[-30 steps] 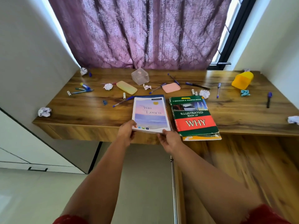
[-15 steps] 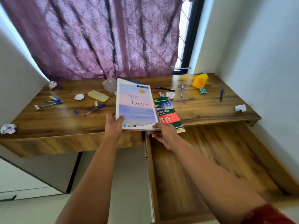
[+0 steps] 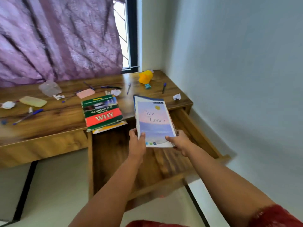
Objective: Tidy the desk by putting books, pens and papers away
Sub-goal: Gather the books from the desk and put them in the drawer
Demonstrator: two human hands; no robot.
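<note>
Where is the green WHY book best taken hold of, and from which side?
Take the green book at its near edge, coming from the front: that edge overhangs the open drawer, so fingers can slip underneath. A yellow book lies under it.

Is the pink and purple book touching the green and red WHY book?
Apart. The head view shows the pink and purple book held over the open drawer, with bare wood between it and the green and red WHY book.

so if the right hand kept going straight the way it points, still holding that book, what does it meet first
Probably the open drawer's back end under the desk top, with the pastel book arriving ahead of the right hand; depth is hard to judge here.
</note>
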